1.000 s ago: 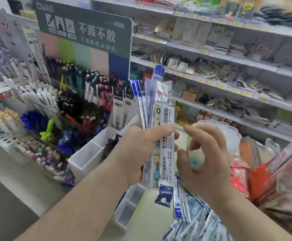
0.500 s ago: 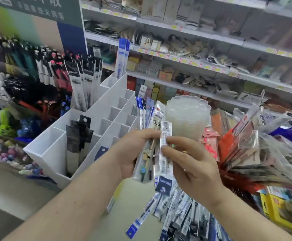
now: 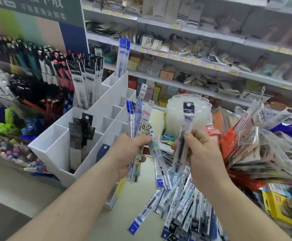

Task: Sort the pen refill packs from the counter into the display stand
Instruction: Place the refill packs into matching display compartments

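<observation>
My left hand grips a fanned bunch of pen refill packs upright above the counter. My right hand pinches one dark-topped refill pack, held apart to the right of the bunch. A loose pile of refill packs lies on the counter below both hands. The white display stand with several stepped compartments stands to the left; black packs sit in a front slot, grey-black packs and blue packs in rear slots.
A stack of translucent scalloped dishes stands behind my hands. Fanned plastic-wrapped goods crowd the right, with a yellow box below. Pen racks fill the left; shelves run across the back.
My right hand has drawn one pack out of the bunch and moved it right. The view shifted right and down, so the stand shows more fully.
</observation>
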{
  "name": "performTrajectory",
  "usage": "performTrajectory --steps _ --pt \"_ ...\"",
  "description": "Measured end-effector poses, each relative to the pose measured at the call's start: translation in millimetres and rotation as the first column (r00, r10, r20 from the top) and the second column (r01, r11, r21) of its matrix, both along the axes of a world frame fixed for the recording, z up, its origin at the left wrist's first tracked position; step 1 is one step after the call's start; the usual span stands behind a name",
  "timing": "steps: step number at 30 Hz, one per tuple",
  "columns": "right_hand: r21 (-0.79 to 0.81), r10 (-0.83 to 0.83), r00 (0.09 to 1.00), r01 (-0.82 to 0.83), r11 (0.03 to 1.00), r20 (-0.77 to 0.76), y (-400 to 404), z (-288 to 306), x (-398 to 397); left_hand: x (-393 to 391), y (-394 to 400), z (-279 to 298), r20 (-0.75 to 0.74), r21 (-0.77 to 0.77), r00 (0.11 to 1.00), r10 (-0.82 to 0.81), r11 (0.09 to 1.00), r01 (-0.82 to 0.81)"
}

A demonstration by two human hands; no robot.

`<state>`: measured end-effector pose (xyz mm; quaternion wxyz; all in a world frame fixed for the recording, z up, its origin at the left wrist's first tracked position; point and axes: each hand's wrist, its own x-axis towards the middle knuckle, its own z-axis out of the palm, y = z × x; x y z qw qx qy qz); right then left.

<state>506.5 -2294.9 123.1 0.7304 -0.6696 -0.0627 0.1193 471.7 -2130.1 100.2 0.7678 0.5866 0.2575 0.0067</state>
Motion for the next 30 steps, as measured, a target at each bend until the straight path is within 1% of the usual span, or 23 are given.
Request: performTrajectory --steps 2,4,8,11,14,18,20,23,25,27,28,30 --pt "0.001 0.007 0.996 -0.007 1.0 -0.086 1 3 0 -2 0 -1 0.036 0.04 0.999 -0.004 0.999 0.002" --pt "0.005 0.009 0.992 -0.008 1.0 -0.126 1 2 -1 -2 -1 -1 0.069 0.108 0.997 -0.027 0.994 0.019" --pt "-0.034 0.048 0.988 -0.053 0.998 -0.147 3 -3 -3 -6 -4 2 0.11 0.216 0.988 -0.108 0.973 0.083" --pt "-0.038 0.114 0.985 -0.12 0.992 -0.132 10 -7 -5 -8 -7 2 0.133 0.23 0.979 -0.156 0.965 0.122" --pt "-0.049 0.175 0.983 -0.178 0.983 -0.055 13 -10 -7 -11 -8 4 0.152 0.152 0.975 -0.163 0.979 0.139" --pt "-0.048 0.166 0.985 -0.168 0.985 -0.039 9 -20 -3 -18 -1 6 0.119 0.039 0.973 -0.197 0.98 0.194" --pt "-0.034 0.128 0.989 -0.13 0.991 -0.069 5 -23 0 -18 4 4 0.102 -0.031 0.982 -0.157 0.986 0.161" --pt "-0.017 0.09 0.987 -0.093 0.996 -0.13 5 -26 0 -18 4 -1 -0.004 -0.152 0.993 -0.119 0.981 0.117" --pt "0.011 0.091 0.979 -0.09 0.996 -0.185 9 -28 -3 -19 -5 -4 -0.084 -0.256 0.987 -0.137 0.96 0.111" --pt "0.028 0.091 0.972 -0.088 0.996 -0.219 13 -32 -7 -20 -16 -13 -0.133 -0.293 0.972 -0.195 0.944 0.149" --pt "0.028 0.092 0.969 -0.088 0.996 -0.23 15 -36 -9 -22 -21 -15 -0.124 -0.321 0.964 -0.235 0.929 0.185" --pt "-0.005 0.083 0.967 -0.087 0.996 -0.242 16 -42 -13 -26 -26 -22 -0.064 -0.436 0.957 -0.284 0.87 0.229"
